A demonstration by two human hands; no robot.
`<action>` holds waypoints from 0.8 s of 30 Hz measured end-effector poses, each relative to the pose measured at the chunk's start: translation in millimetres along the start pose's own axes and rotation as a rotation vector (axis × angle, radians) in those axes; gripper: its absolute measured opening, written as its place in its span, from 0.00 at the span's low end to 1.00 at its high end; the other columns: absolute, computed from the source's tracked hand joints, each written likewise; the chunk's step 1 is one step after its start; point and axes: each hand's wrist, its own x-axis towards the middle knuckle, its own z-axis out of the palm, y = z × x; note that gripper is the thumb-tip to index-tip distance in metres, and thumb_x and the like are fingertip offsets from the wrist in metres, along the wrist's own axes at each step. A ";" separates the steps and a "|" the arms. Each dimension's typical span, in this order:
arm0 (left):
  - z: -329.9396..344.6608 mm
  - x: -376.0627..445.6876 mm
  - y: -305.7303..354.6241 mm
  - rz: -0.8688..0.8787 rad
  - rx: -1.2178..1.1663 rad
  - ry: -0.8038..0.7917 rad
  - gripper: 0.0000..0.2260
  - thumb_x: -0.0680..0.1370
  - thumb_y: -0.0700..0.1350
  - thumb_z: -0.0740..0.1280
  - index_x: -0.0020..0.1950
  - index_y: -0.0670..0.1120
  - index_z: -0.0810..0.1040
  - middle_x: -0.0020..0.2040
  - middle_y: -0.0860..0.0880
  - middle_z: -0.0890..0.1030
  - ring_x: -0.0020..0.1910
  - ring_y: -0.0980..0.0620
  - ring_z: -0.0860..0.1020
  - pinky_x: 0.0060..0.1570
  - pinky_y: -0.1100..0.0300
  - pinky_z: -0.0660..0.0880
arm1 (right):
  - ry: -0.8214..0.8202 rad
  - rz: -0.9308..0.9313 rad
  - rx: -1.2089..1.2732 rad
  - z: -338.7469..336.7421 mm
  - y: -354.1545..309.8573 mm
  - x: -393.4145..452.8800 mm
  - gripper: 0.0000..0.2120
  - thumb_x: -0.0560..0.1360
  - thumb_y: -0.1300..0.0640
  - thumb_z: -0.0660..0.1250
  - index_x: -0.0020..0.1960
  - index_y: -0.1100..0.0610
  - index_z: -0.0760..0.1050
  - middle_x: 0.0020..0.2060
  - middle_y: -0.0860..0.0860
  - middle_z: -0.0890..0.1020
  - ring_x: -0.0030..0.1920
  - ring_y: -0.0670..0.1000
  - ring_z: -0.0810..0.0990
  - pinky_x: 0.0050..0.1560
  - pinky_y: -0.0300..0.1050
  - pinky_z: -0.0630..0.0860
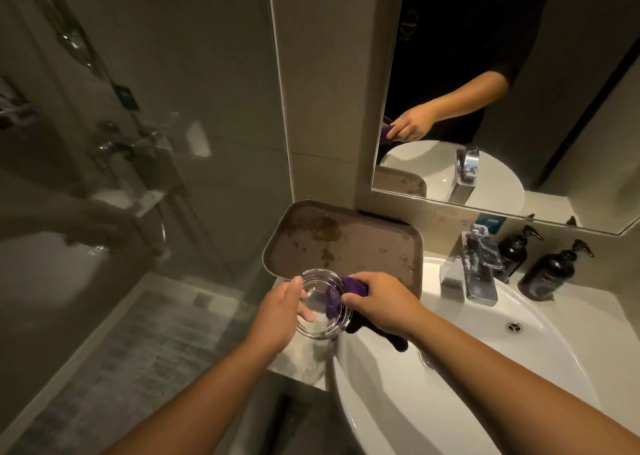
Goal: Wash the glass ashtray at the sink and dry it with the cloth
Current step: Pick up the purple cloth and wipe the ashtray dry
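Note:
A clear round glass ashtray (320, 304) is held tilted above the left rim of the white sink (485, 344). My left hand (278, 316) grips its left side, thumb over the rim and fingers underneath. My right hand (377, 304) is closed on a purple cloth (349, 286), pressing it over the ashtray's right edge and into its bowl. A dark tail of the cloth hangs below my right wrist over the basin.
A brown tray (346, 243) with wet stains lies on the counter just behind the ashtray. The chrome tap (476, 267) stands at the back of the basin, two dark pump bottles (550, 271) to its right. A glass shower partition (138, 143) is at left, a mirror (502, 91) above.

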 end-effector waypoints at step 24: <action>-18.8 35.4 -126.2 -0.168 0.791 0.038 0.11 0.83 0.44 0.53 0.56 0.40 0.71 0.50 0.39 0.83 0.50 0.38 0.81 0.43 0.52 0.73 | -0.237 0.114 -0.698 125.3 -18.4 104.5 0.09 0.75 0.58 0.62 0.53 0.56 0.78 0.44 0.54 0.81 0.40 0.56 0.76 0.41 0.48 0.71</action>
